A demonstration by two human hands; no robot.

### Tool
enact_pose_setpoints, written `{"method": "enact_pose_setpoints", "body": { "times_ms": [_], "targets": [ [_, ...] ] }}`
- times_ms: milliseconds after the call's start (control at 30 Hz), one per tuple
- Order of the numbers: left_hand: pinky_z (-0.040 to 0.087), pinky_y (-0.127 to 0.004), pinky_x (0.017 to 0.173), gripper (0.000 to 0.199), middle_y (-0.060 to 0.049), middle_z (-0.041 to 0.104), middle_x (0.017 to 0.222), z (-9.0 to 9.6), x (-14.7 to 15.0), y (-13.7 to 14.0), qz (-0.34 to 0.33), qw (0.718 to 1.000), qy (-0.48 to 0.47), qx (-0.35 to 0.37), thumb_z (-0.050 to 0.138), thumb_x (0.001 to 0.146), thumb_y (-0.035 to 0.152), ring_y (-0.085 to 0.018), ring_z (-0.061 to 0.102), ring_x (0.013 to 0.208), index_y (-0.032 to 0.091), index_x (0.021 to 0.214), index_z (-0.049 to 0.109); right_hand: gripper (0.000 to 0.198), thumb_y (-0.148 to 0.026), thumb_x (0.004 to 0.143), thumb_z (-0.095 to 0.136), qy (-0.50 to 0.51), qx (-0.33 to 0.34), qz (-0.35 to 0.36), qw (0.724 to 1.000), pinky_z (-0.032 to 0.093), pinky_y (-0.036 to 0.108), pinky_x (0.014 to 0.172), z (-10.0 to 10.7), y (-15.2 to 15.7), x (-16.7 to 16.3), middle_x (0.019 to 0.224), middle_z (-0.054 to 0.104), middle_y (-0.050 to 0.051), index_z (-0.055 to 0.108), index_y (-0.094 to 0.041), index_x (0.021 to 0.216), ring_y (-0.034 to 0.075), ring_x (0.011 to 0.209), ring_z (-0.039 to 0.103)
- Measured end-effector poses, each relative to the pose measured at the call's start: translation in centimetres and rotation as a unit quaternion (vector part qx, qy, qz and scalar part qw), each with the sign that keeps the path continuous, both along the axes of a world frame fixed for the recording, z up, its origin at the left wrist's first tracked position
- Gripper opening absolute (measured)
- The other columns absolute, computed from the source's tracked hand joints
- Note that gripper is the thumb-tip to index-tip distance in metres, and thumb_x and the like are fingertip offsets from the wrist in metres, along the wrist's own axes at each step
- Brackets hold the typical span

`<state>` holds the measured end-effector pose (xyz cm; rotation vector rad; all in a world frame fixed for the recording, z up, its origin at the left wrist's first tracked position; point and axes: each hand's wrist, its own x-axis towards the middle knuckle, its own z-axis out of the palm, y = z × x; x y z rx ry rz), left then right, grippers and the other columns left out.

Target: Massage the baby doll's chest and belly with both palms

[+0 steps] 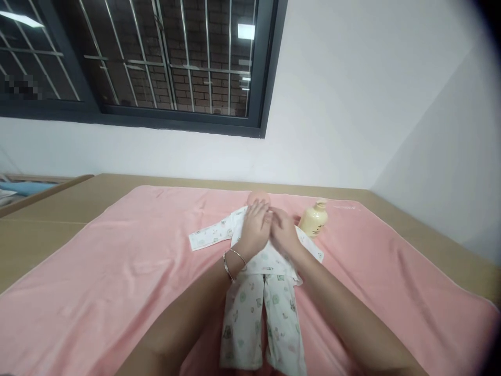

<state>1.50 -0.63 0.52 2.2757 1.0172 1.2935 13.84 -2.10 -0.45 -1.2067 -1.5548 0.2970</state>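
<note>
A baby doll in white printed clothes lies on its back, its bald head [259,197] at the far end. The long-sleeved top [270,259] has its sleeves spread, and the matching trousers [243,318] point toward me. Above the doll's upper chest, my left hand [255,227] has its fingers stretched out over the lower edge of the head. It wears a silver bracelet [228,265]. My right hand [284,228] is cupped against it, palms facing, with its fingers mostly hidden. Nothing held shows in either hand. Whether they touch the doll, I cannot tell.
A pale yellow pump bottle [314,219] stands beside the doll's right-hand sleeve. Under everything is a wrinkled pink blanket [148,261] on a tan surface [50,230]. Behind rises a white wall [332,104] with a dark-framed, barred window [261,112].
</note>
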Motion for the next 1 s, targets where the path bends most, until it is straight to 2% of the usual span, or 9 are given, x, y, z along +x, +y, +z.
{"method": "enact_pose_setpoints", "body": {
  "times_ms": [100,200,300,400,500,667,800,867,1000],
  "targets": [
    [0.018,-0.048,0.123,0.053,-0.013,0.051,0.147,-1.9,-1.2,3.1,0.067,0.997,0.006,-0.046,0.023,0.103,0.038,-0.024,0.032,0.146,0.011,0.129,0.06,0.041,-0.021,0.088,0.048,-0.201,0.0,0.076,0.977,0.02,0.053,0.118,-1.5,0.1,-1.2,0.14,0.057,0.01,0.063,-0.022,0.125,0.027,0.137,0.043],
    [0.02,-0.047,0.122,0.054,-0.011,0.055,0.144,-3.4,-1.7,4.5,0.051,0.995,0.014,-0.083,0.019,0.104,0.038,-0.023,0.037,0.144,0.013,0.131,0.059,0.044,-0.02,0.092,0.045,-0.266,-0.019,0.111,0.957,0.012,0.055,0.12,-1.8,0.4,-1.0,0.145,0.053,0.003,0.059,-0.028,0.133,0.025,0.145,0.032],
    [0.022,-0.045,0.121,0.052,-0.009,0.059,0.139,-4.1,-1.6,4.7,0.042,0.996,0.005,-0.076,0.02,0.104,0.038,-0.022,0.043,0.14,0.017,0.129,0.06,0.044,-0.029,0.098,0.039,-0.243,-0.052,0.098,0.964,0.015,0.053,0.12,-2.2,1.4,0.6,0.149,0.048,0.003,0.053,-0.027,0.14,0.023,0.147,0.029],
    [0.027,-0.045,0.119,0.052,-0.01,0.063,0.134,-4.1,-1.4,4.7,0.049,0.996,-0.029,-0.07,0.021,0.104,0.039,-0.022,0.049,0.134,0.018,0.125,0.063,0.052,-0.038,0.1,0.034,-0.216,-0.106,-0.013,0.971,0.018,0.053,0.12,-2.7,1.9,1.4,0.154,0.039,0.013,0.046,-0.015,0.145,0.027,0.147,0.028],
    [0.034,-0.044,0.115,0.053,-0.011,0.065,0.13,-4.2,-1.5,4.8,0.039,0.994,-0.077,-0.068,0.022,0.103,0.042,-0.023,0.054,0.128,0.016,0.123,0.064,0.06,-0.038,0.1,0.031,-0.254,-0.131,-0.084,0.955,0.019,0.052,0.12,-2.7,1.1,0.4,0.154,0.035,0.023,0.038,-0.001,0.148,0.031,0.147,0.027],
    [0.038,-0.043,0.113,0.055,-0.013,0.063,0.133,-4.8,-1.6,4.9,0.028,0.985,-0.146,-0.087,0.025,0.102,0.048,-0.024,0.055,0.128,0.015,0.127,0.061,0.058,-0.034,0.098,0.038,-0.341,-0.069,0.03,0.937,0.012,0.05,0.122,-1.8,-0.5,-1.4,0.157,0.032,0.015,0.038,-0.009,0.15,0.027,0.149,0.022],
    [0.039,-0.042,0.112,0.056,-0.015,0.063,0.133,-5.0,-1.6,4.7,0.023,0.984,-0.16,-0.082,0.024,0.103,0.048,-0.024,0.055,0.128,0.014,0.13,0.059,0.049,-0.038,0.102,0.032,-0.296,-0.064,0.096,0.948,0.005,0.056,0.121,-2.0,0.9,0.7,0.154,0.04,0.006,0.045,-0.024,0.147,0.023,0.148,0.026],
    [0.04,-0.043,0.111,0.055,-0.014,0.064,0.13,-4.9,-1.6,4.6,0.031,0.985,-0.157,-0.07,0.024,0.103,0.048,-0.024,0.057,0.125,0.014,0.127,0.061,0.05,-0.042,0.102,0.029,-0.251,-0.081,0.075,0.962,0.007,0.056,0.121,-2.6,1.9,1.7,0.156,0.037,0.006,0.044,-0.024,0.147,0.022,0.149,0.024],
    [0.041,-0.044,0.109,0.052,-0.013,0.067,0.124,-4.7,-1.7,4.3,0.054,0.986,-0.146,-0.053,0.025,0.103,0.045,-0.024,0.059,0.121,0.015,0.12,0.064,0.059,-0.043,0.102,0.026,-0.211,-0.121,-0.032,0.969,0.012,0.053,0.121,-3.6,1.7,1.2,0.157,0.032,0.015,0.037,-0.011,0.15,0.025,0.149,0.024]
  ]
}}
